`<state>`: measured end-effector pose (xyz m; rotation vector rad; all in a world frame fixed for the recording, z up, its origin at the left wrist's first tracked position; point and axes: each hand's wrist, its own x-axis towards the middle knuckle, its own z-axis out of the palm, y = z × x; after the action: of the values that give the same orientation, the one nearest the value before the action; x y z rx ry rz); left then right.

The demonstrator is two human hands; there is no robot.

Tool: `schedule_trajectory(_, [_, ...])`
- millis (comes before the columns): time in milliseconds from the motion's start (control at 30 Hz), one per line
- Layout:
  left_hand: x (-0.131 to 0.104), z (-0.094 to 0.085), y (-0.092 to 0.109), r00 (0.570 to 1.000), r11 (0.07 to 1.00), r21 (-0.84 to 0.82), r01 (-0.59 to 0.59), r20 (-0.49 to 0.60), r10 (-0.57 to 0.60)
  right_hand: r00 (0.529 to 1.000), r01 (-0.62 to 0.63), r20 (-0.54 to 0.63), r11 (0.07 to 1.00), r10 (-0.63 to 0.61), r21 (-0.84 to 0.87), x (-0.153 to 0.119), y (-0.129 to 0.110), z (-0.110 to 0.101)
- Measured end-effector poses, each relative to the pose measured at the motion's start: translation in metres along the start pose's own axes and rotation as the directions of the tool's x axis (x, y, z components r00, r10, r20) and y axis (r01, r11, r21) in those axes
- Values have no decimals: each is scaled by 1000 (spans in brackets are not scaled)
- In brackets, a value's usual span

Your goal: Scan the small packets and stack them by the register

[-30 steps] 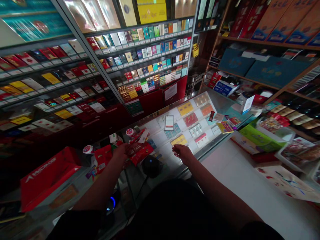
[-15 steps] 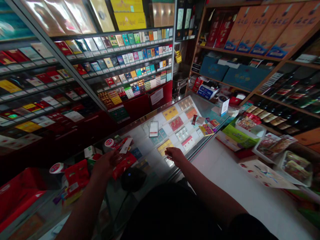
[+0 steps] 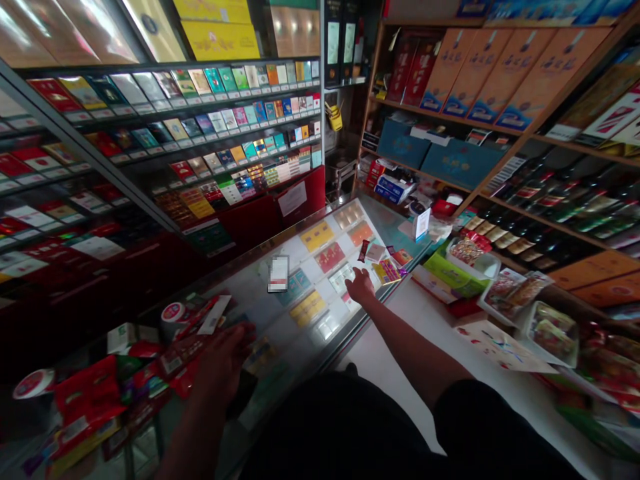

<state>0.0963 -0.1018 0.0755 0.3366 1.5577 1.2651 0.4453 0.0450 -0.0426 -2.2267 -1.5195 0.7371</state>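
Observation:
My right hand point(image 3: 361, 288) is over the glass counter point(image 3: 313, 331), fingers apart and holding nothing I can see. Just beyond its fingertips lies a small dark-red wrapped snack point(image 3: 365, 251). A purple-and-yellow packet point(image 3: 387, 271) rests to its right, by the counter's edge. On the left, my left hand point(image 3: 224, 357) is dark and slightly blurred, its fingers loosely spread with nothing visible in them. Beside it are red snack bags point(image 3: 186, 363) and a white card-like strip point(image 3: 215, 315). A dark object point(image 3: 243, 395), partly hidden, sits under that wrist.
Flat packs show through the counter glass, and a blurred-out white-and-grey item point(image 3: 279, 273) is on top. Cigarette shelves point(image 3: 200, 113) line the back left. A code stand point(image 3: 423, 224) marks the far end. Snack trays point(image 3: 553, 333) and wine bottles point(image 3: 565, 183) are at right.
My right hand has reached forward along the counter toward the small snacks. My left hand has come off the red bags, moving right relative to them. The view has turned right.

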Motion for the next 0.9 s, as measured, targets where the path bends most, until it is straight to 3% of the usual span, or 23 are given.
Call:
schedule_trajectory(167, [-7, 15, -27, 996, 997, 39, 73, 50, -75, 998, 43, 47, 984, -35, -174, 35, 4, -13])
schedule_trajectory(400, [-10, 28, -49, 992, 991, 71, 112, 45, -115, 991, 101, 115, 957, -72, -273, 66, 8, -7])
schedule_trajectory(533, [-16, 38, -51, 992, 988, 85, 129, -14, -128, 990, 110, 122, 954, -78, -280, 62, 9, -3])
schedule_trajectory(733, [-10, 45, -59, 991, 987, 92, 131, -11, -130, 965, 238, 172, 936, -197, -260, 34, 13, -5])
schedule_trajectory(900, [-4, 54, -67, 997, 989, 128, 78, 13, -80, 994, 113, 44, 963, -105, -244, 38, 9, -15])
